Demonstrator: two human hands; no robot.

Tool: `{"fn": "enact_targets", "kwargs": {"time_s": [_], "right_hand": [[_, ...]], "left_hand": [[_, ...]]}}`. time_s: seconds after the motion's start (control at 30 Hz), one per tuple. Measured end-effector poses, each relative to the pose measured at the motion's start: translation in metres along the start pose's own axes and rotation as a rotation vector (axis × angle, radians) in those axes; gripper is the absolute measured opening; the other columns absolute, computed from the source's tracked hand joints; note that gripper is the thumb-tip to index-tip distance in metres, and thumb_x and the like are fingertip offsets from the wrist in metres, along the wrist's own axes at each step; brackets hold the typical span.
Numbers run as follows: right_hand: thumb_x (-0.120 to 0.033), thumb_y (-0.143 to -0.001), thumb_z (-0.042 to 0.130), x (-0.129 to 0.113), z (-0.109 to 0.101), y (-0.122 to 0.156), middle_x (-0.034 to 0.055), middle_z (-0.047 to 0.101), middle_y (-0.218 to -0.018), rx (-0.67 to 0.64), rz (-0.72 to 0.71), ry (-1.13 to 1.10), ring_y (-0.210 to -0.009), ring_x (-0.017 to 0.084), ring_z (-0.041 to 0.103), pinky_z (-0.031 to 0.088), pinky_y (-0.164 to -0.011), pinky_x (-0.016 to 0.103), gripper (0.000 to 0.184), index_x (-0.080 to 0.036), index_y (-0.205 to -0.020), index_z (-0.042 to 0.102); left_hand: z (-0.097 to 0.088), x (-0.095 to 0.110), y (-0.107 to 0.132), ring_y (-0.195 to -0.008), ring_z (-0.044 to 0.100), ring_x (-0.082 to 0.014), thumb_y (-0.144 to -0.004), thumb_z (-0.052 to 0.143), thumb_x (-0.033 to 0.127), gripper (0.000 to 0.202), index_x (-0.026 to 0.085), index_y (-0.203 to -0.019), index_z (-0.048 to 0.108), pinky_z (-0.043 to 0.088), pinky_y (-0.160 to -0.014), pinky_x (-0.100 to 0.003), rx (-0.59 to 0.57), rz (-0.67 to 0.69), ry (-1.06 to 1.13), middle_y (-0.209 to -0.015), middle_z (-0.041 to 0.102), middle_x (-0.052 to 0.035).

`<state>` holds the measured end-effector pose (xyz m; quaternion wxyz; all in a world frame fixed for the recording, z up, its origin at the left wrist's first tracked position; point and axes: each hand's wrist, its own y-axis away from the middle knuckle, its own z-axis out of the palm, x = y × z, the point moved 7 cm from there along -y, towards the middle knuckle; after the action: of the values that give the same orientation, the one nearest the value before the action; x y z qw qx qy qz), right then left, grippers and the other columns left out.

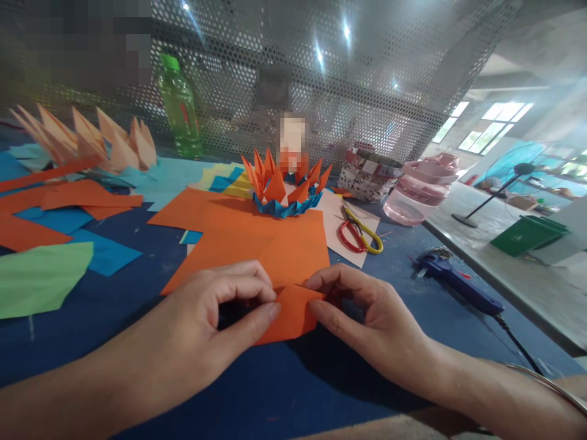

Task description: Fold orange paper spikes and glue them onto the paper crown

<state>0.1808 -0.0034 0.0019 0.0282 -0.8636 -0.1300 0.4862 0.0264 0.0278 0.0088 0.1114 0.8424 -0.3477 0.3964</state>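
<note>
Head view: left hand (220, 311) and right hand (373, 311) both on one folded orange piece (293, 315), which sits right between them, centre front. Left grip clamped on its left side, thumb over the top face, fingers curled behind. Right grip clamped on the right corner, same way. Thumb tips stay clear of each other, orange showing between. Can't tell if the piece touches the worktop (192, 397) or is held just off it.

Orange sheets (293, 247) lie overlapped just beyond the hands. At their far end: orange-and-blue paper flower (288, 208), orange points up, blue base. Right of that — scissors (373, 239), one red loop, one yellow, on a pale pink sheet (351, 253). Patterned basket (369, 174) behind, pink bottle (419, 189) just beside it. Blue glue gun (465, 288) further right, cord running toward the near side.

Left side: loose blue paper (107, 252), light green sheet (43, 278), orange strips (87, 194); peach paper flower (114, 140) behind those. Green bottle (180, 110) upright near the perforated panel (224, 79) — between the two flowers.
</note>
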Motion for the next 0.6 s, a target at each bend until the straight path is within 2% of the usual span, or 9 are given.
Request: {"fn": "enact_targets", "kwargs": {"time_s": [0.2,0.37,0.6], "right_hand": [[-0.022,-0.084,0.062,0.000,0.005,0.001,-0.0009,0.067,-0.078,-0.048,0.037,-0.014,-0.066,0.010,0.059,0.048,-0.061,0.022,0.018,-0.019,-0.102,0.064],[-0.031,-0.087,0.060,-0.005,0.010,0.004,-0.0012,0.066,-0.079,-0.135,0.030,-0.117,-0.067,0.009,0.058,0.046,-0.059,0.020,0.024,-0.021,-0.109,0.063],[-0.021,-0.087,0.059,-0.009,0.013,0.006,-0.0021,0.065,-0.076,-0.208,0.009,-0.025,-0.066,0.007,0.055,0.044,-0.063,0.019,0.010,-0.017,-0.084,0.067]], "left_hand": [[0.002,-0.003,-0.002,-0.063,0.054,-0.0099,-0.090,0.049,0.033,0.026,0.022,-0.068,0.057,0.044,-0.058,-0.019,-0.039,-0.029,0.047,-0.070,0.055,0.0049],[0.009,-0.001,0.001,-0.062,0.053,-0.0098,-0.087,0.051,0.030,0.022,0.021,-0.067,0.057,0.042,-0.058,-0.020,-0.072,-0.056,0.036,-0.070,0.056,0.0044],[0.018,0.001,0.007,-0.066,0.055,-0.0096,-0.082,0.053,0.022,0.018,0.021,-0.064,0.056,0.041,-0.062,-0.020,-0.119,-0.086,0.090,-0.071,0.058,0.0052]]}}
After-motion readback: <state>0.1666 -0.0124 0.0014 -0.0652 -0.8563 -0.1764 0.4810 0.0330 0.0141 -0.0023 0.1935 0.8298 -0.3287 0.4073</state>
